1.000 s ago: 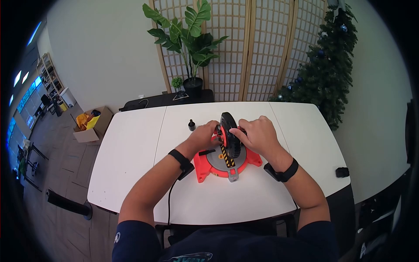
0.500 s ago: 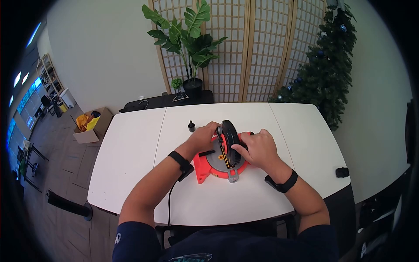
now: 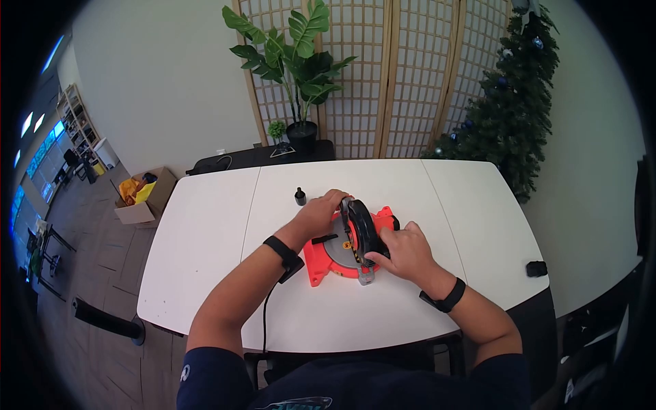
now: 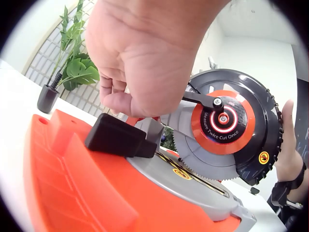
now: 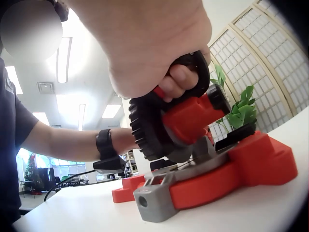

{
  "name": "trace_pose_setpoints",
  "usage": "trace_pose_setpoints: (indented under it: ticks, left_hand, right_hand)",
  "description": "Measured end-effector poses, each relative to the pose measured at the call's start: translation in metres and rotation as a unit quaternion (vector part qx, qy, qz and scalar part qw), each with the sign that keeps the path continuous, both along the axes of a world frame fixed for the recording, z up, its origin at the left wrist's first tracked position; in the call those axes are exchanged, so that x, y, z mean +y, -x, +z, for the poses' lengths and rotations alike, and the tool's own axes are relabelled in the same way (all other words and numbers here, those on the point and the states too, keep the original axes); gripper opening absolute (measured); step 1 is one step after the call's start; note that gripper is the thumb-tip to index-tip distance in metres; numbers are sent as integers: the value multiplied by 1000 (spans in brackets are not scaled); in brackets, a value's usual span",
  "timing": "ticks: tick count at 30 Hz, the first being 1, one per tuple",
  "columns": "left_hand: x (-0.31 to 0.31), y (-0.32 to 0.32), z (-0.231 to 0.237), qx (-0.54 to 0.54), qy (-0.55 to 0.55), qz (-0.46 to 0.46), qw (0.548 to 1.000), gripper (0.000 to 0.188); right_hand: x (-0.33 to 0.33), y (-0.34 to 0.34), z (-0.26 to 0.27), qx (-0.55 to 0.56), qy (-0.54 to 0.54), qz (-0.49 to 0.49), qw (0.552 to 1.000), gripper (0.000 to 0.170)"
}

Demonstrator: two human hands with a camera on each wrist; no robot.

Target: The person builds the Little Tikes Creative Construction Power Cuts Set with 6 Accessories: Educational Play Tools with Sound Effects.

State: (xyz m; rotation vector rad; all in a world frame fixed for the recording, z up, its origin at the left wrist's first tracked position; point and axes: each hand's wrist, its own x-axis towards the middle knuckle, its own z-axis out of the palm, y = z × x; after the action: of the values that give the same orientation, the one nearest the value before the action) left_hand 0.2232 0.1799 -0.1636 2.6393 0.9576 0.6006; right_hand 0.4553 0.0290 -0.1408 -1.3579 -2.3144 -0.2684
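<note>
A toy miter saw (image 3: 318, 262) with a red base, grey turntable and black-guarded blade (image 4: 207, 159) sits in front of me. My right hand (image 3: 408, 251) grips its black handle (image 5: 200, 79), fingers curled through the loop. In the head view the saw head is tilted low over the turntable (image 4: 193, 193). My left hand (image 3: 320, 214) holds the rear of the saw by its grey arm, with fingers curled; their tips are partly hidden behind the palm in the left wrist view. Below that hand a black knob (image 4: 120, 137) sticks out from the base.
A small black bottle-shaped piece (image 3: 300, 197) stands on the white table (image 3: 205, 273) behind my left hand. Near the right edge lies a small black object (image 3: 536, 269). A cable (image 3: 266, 321) runs from my left wristband over the front edge. Beyond are a potted plant (image 3: 301, 133) and folding screen (image 3: 417, 89).
My right hand has moved down and toward me, swinging the saw head lower over the turntable. The left hand has stayed nearly in place at the rear of the saw.
</note>
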Motion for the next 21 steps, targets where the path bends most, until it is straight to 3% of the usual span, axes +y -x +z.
trace_pose_setpoints:
  ticks: [21]
  left_hand:
    - [-8,-2,3,1,16,6,1000,67]
  right_hand:
    - [-16,-5,-17,-16,18,46,999,64]
